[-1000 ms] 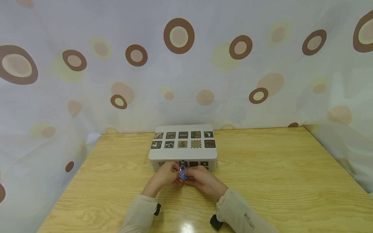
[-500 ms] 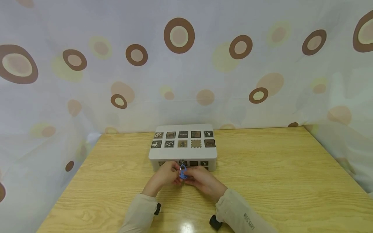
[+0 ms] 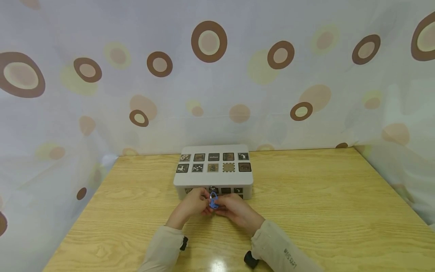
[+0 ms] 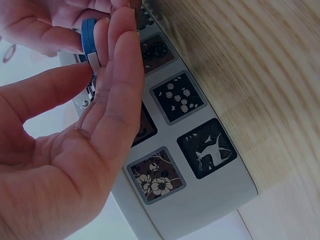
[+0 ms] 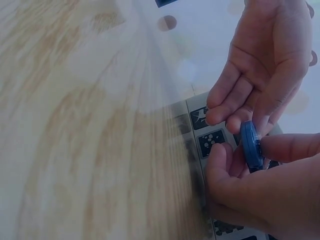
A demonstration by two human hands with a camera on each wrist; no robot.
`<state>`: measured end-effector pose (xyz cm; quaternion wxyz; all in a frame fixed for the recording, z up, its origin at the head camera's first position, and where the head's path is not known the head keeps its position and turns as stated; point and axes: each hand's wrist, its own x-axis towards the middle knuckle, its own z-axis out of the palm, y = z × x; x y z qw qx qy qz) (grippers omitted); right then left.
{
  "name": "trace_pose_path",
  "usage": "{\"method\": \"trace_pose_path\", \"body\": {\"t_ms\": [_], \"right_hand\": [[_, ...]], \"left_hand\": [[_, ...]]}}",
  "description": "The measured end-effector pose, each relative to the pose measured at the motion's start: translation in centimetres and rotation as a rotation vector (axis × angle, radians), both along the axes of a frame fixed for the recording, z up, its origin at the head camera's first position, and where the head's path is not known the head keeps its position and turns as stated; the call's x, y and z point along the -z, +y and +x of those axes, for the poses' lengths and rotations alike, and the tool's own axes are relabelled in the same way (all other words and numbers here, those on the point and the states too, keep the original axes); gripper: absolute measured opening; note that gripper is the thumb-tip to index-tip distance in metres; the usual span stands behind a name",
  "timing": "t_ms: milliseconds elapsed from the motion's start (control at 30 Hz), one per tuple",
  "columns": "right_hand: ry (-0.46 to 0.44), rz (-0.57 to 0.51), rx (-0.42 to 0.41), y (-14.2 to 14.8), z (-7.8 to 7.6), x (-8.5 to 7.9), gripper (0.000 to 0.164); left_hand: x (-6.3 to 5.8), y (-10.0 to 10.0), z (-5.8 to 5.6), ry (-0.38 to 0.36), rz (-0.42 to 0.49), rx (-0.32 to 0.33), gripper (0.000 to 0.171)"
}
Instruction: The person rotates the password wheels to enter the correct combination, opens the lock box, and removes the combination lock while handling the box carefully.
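Note:
A small blue padlock (image 3: 213, 204) with a looped shackle is at the front of a white box (image 3: 214, 179), just below its metal clasp (image 3: 213, 189). In the head view the shackle's top meets the clasp; whether it passes through cannot be made out. My right hand (image 3: 238, 212) pinches the lock body (image 5: 251, 146) between thumb and curled fingers. From the other side, my left hand (image 3: 191, 207) has thumb and fingertips on a pale part along the lock's edge (image 4: 88, 36). Fingers cover much of the lock.
Dark and brown picture squares decorate the box's lid and front. It stands on a wooden table (image 3: 323, 196), near the back edge. Behind hangs a white curtain (image 3: 217, 83) with brown circles. Black straps (image 3: 250, 260) show at the sleeves.

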<state>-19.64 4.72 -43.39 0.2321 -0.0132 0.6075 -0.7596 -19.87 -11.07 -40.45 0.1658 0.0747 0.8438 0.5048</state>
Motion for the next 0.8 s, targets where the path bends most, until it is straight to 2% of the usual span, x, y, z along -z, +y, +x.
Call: {"method": "trace_pose_path", "body": {"t_ms": [300,800], "right_hand": [[-0.005,0.008,0.002,0.07,-0.01,-0.03,0.032],[-0.012,-0.05,-0.015,0.22,-0.21,-0.03,0.031]], "left_hand": [[0.02,0.0,-0.08,-0.006,-0.014,-0.006,0.004],[0.02,-0.01,-0.01,-0.011,-0.004,-0.005,0.004]]}}
